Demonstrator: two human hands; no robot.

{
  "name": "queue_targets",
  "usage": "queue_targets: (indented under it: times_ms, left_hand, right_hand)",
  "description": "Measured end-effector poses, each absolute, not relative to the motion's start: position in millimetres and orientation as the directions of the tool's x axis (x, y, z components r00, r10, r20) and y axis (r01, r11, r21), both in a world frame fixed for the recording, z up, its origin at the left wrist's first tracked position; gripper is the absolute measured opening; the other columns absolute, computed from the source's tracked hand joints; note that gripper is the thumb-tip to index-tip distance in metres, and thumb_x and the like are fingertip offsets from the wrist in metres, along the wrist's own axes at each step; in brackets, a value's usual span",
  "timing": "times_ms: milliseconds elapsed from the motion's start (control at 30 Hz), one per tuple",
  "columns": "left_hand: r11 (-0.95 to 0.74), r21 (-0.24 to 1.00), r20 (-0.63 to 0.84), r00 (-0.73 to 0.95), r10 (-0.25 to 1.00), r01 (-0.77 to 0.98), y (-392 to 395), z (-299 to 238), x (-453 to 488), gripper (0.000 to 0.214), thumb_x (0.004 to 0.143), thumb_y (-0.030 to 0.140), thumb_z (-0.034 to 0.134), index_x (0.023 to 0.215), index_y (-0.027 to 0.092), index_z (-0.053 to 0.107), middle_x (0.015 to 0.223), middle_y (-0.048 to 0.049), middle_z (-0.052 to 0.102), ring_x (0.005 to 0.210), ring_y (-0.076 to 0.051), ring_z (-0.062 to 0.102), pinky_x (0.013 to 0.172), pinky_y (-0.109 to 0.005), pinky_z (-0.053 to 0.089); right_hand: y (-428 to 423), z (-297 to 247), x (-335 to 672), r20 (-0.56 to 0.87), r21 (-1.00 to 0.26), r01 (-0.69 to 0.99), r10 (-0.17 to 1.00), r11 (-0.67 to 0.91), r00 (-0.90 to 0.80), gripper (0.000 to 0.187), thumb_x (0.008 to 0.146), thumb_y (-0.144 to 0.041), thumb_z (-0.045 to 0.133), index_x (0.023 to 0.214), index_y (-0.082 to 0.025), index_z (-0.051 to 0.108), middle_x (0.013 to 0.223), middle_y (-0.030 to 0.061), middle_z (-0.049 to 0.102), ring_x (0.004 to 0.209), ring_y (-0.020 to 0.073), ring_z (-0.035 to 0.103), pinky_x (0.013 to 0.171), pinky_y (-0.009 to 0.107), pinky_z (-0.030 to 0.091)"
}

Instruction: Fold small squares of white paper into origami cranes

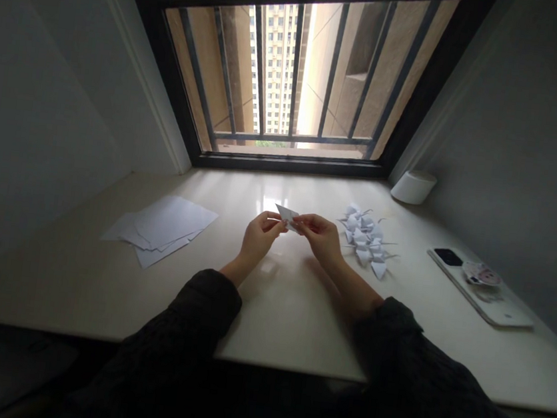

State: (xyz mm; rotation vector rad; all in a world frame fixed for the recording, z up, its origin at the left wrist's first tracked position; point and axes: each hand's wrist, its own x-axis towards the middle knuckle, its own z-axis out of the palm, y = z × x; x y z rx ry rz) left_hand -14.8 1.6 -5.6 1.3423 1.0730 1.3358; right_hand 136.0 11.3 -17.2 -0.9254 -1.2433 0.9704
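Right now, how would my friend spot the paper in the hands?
Under the barred window, on the pale tabletop, the left hand and right hand meet. Between them is a small folded white paper. Unlike the flat sheets and paper cranes, it is held off the table.

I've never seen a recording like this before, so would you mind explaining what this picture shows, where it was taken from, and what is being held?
This picture comes from a camera worn on a person's head, looking forward and down, so no machine is involved. The arms entering from below are the person's own, in dark knitted sleeves. The left hand and right hand together pinch a small folded white paper. On the pale glossy counter lie loose white paper sheets on the left, a heap of origami cranes on the right, and beyond them a phone. A white cylindrical object sits near the barred window.
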Motion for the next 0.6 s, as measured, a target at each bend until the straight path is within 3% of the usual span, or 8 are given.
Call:
queue_targets:
  times_ms: [133,233,400,600]
  left_hand:
    - [-0.311,0.950,0.311,0.015,0.950,0.012,-6.4,-0.9,-14.9,0.060,0.072,0.036,0.072,0.124,0.023,0.045,0.085,-0.0042,0.070,0.075,-0.018,0.069,0.073,-0.030,0.050]
    - [-0.368,0.928,0.366,0.041,0.930,0.059,-11.0,3.2,-15.6,0.065,0.075,0.033,0.070,0.132,0.025,0.041,0.089,-0.0050,0.070,0.075,-0.017,0.069,0.073,-0.029,0.051]
    - [-0.405,0.909,0.394,0.111,0.912,0.097,-3.4,0.3,-16.3,0.030,0.079,0.033,0.064,0.107,0.022,0.065,0.099,-0.0061,0.070,0.082,-0.018,0.068,0.077,-0.031,0.054]
    - [-0.366,0.931,0.366,0.062,0.929,-0.007,5.4,-4.1,-16.5,0.030,0.076,0.033,0.068,0.102,0.019,0.069,0.105,-0.0076,0.071,0.083,-0.018,0.068,0.080,-0.034,0.055]
  right_hand:
    - [11.3,-16.9,135.3,0.307,-0.944,-0.109,0.950,0.312,0.064,0.021,0.060,-0.036,0.080,0.076,-0.023,0.075,0.072,0.0014,0.072,0.067,0.0174,0.065,0.068,0.032,0.051]
    - [12.2,-17.0,136.1,0.327,-0.936,-0.115,0.943,0.332,0.067,0.017,0.064,-0.034,0.078,0.077,-0.023,0.076,0.075,0.0021,0.074,0.071,0.0181,0.067,0.071,0.033,0.052]
    - [11.6,-16.2,139.1,0.405,-0.913,-0.041,0.914,0.405,0.006,0.021,0.071,-0.039,0.073,0.086,-0.025,0.075,0.087,0.0038,0.074,0.079,0.0197,0.067,0.074,0.034,0.053]
    - [8.5,-14.2,140.3,0.472,-0.878,0.058,0.880,0.475,-0.060,0.029,0.070,-0.043,0.073,0.095,-0.027,0.072,0.097,0.0040,0.072,0.085,0.0201,0.065,0.074,0.034,0.054]
